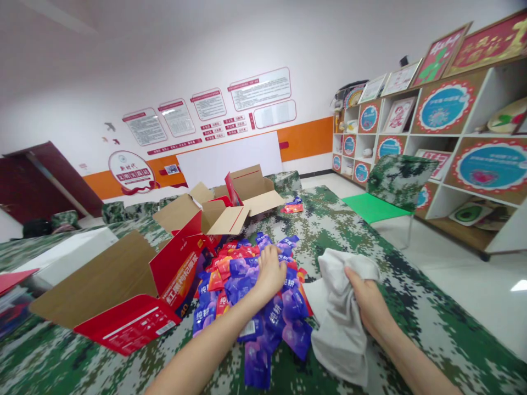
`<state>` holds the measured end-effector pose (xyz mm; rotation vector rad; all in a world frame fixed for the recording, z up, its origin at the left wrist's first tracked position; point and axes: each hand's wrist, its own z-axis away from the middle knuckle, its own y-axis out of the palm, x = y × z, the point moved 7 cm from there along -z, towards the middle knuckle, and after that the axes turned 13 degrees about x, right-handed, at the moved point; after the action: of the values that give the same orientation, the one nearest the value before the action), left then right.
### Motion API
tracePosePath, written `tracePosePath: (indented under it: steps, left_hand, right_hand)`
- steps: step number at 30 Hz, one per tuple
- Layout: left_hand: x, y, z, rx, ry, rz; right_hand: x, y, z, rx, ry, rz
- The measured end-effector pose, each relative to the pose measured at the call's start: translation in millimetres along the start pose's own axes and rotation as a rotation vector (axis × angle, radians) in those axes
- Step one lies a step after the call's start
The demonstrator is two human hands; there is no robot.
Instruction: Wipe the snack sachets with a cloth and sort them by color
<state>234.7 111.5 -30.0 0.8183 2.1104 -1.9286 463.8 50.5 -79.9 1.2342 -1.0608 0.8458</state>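
A heap of small purple and red sachets (pixel 247 274), printed with white characters, lies on the camouflage-patterned tablecloth. My left hand (pixel 272 270) is down on the top of this heap with its fingers curled onto a sachet; the fingertips are partly hidden. To the right of the heap, my right hand (pixel 364 293) grips a crumpled light grey cloth (pixel 340 329) between thumb and fingers. The cloth hangs down onto the table beside the sachets. Left of the heap stands an open red cardboard box (pixel 181 274) with its brown flaps spread.
More open cartons (pixel 251 186) stand behind the heap. A few loose sachets (pixel 293 206) lie farther back on the table. At the left is a white box (pixel 78 249). A green chair (pixel 379 207) and a shelf unit (pixel 448 184) stand to the right.
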Motion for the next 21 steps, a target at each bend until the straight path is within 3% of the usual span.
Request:
tracePosePath:
  steps: [4,12,17,21]
  left_hand:
    - [-4,20.0,-76,0.128,0.016,-0.114]
    - [6,90.9,-224,0.279,-0.007,-0.286]
    - [4,124.9,-295,0.286,0.019,-0.287]
    - [4,148.4,-336,0.297,0.026,-0.285]
  right_hand:
    - [-22,-15,-4,-0.135,0.066,0.185]
    - [-36,-31,-6,-0.144,0.025,0.292]
    - [-49,-39,-8,-0.112,0.004,0.403]
    - [-50,-42,-2,-0.102,-0.092,0.561]
